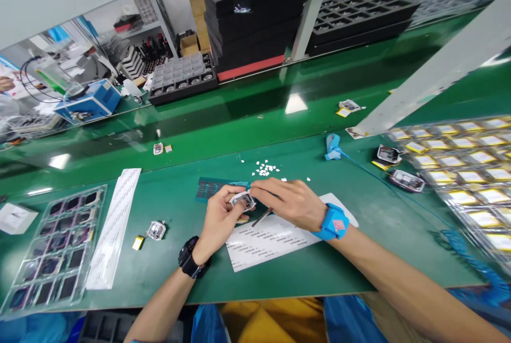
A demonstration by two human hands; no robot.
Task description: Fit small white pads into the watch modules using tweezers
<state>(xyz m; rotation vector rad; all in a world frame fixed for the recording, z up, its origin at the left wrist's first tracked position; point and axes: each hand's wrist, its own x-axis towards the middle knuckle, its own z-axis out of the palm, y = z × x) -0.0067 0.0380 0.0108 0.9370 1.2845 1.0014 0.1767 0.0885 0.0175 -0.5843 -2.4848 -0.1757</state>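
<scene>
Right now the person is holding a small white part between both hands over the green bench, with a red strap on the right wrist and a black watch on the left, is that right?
Not quite: the strap on the right wrist is blue, not red, as the head view shows. The rest holds: both the left hand and the right hand hold the small white part over the green bench, and a black watch is on the left wrist.

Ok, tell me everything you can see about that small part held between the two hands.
The small part is a rounded-square, silvery-white housing with a darker middle, seemingly plastic or metal. It is held just above the green table. The left hand pinches it from the left, and the right hand's fingertips press on its right edge. Its detail is blurred.
</scene>
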